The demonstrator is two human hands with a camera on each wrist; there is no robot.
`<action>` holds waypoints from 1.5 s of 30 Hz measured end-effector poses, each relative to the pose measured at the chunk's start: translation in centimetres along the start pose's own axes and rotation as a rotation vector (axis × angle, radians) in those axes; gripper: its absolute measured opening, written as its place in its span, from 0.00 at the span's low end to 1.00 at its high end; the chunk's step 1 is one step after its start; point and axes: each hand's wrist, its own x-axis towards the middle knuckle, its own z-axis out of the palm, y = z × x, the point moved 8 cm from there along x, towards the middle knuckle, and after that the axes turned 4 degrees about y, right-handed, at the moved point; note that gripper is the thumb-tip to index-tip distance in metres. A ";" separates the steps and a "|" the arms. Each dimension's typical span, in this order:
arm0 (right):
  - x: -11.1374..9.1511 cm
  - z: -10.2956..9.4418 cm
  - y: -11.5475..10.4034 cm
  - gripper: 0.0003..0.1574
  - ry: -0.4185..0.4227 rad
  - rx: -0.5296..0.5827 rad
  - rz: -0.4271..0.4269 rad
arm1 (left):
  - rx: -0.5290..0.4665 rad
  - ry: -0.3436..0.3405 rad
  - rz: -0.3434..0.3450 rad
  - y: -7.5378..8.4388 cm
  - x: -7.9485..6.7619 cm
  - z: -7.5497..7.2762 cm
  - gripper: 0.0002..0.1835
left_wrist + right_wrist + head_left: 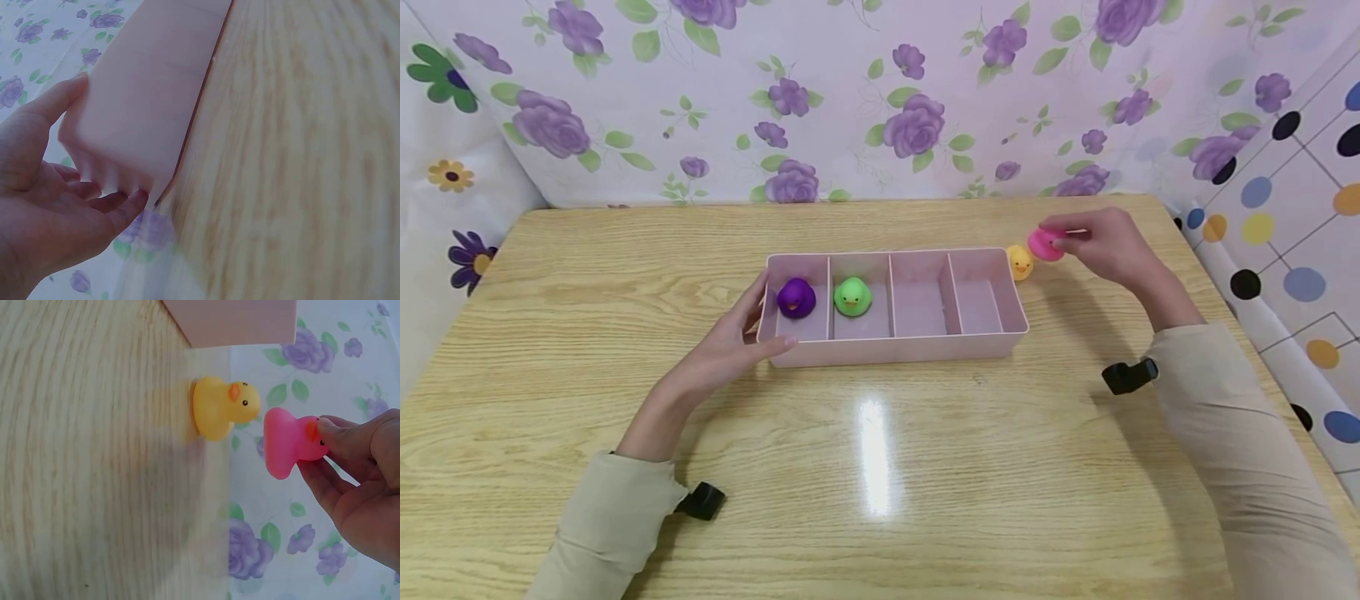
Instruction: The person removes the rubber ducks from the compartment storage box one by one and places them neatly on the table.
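A pale pink divided box (891, 350) stands on the wooden table. My left hand (722, 346) grips its left end, thumb over the front edge and fingers along the end wall; the left wrist view shows the fingertips against the box (144, 81). Inside, a purple rubber duck (796, 298) sits in the leftmost compartment, and a green rubber duck (852, 297) in the compartment beside it. My right hand (1101, 242) pinches a pink rubber duck (281, 444) by its head, raised off the table. Close by, a yellow rubber duck (212, 409) stands upright just outside the box's right end.
The wooden table (962, 467) extends around the box. Behind it hangs a white cloth with purple flowers (880, 100); a dotted cloth (1300, 208) borders the right side. Black wrist devices (1129, 377) sit at both sleeves.
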 end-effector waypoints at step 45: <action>-0.2 2.1 5.3 0.23 -0.076 0.043 0.090 | 0.020 0.004 0.009 0.0 0.0 -0.1 0.53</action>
